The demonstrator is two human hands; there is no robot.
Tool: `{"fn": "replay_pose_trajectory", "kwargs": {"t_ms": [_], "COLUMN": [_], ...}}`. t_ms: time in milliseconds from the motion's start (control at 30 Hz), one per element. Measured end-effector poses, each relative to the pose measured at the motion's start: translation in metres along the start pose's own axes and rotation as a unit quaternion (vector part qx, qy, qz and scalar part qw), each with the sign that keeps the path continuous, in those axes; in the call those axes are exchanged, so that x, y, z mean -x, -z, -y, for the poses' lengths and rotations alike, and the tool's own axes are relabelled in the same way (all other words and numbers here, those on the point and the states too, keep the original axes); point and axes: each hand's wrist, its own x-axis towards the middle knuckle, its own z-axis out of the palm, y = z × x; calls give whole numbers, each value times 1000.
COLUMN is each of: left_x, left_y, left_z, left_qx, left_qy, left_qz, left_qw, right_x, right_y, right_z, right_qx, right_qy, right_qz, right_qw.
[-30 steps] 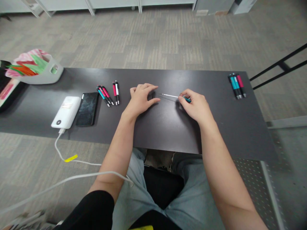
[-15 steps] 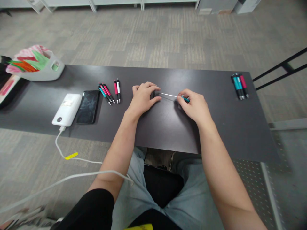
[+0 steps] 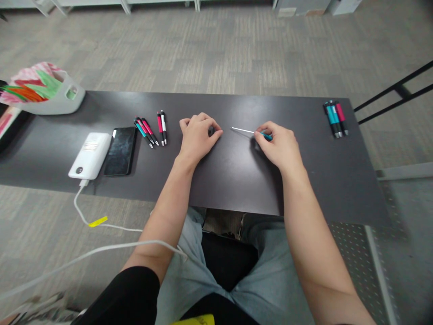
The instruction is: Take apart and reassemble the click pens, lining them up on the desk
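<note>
My right hand (image 3: 275,141) pinches a teal piece with a thin white-silver rod (image 3: 241,130) that points left, probably parts of a pen. Over the dark table (image 3: 233,180), my left hand (image 3: 200,134) has its thumb and fingers closed together around a small dark piece (image 3: 211,131), mostly hidden. A short gap separates the rod's tip from my left fingertips. Left of my left hand lie a pink pen and a white pen (image 3: 164,127), side by side. Beside them is a group of teal and pink pens (image 3: 146,132).
At the table's right end lie several teal and pink pens (image 3: 334,119). A black phone (image 3: 121,151) and a white power bank (image 3: 89,155) with a white cable (image 3: 77,201) are on the left. A white basket (image 3: 76,97) stands at the far left.
My left fingers have closed, where thumb and fingers were apart around the dark piece. The gap between the rod and my left hand has widened. The view has shifted slightly.
</note>
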Motion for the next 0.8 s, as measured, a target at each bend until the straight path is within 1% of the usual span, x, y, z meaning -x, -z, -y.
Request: {"fn": "replay_pose_trajectory", "kwargs": {"t_ms": [67,133,200,300,433,533,667,800], "left_x": [2,3,4,5,5,6,7,7], "left_y": [6,10,11,8,5,8,15,17], "left_z": [-10,-19,-25,-29,-29,-26,-18,-8], "left_qx": [-34,-65,-88,-103,-106,-99,-90,-88], "left_qy": [19,33,41,38,29,24,6,-9], "left_qz": [31,47,47,43,47,56,67,95], "left_qw": [999,996,994,993,993,993,994,992], "right_x": [3,7,10,12,14,12,9,8], "right_y": [-1,-2,-3,-5,-6,-4,1,7], "right_z": [9,20,28,33,33,30,21,12], "right_qx": [37,62,77,84,73,58,34,17], "right_qy": [-7,-11,-14,-17,-8,4,29,62], "right_qz": [16,30,32,37,45,54,82,98], "right_qw": [999,998,996,996,996,997,996,993]}}
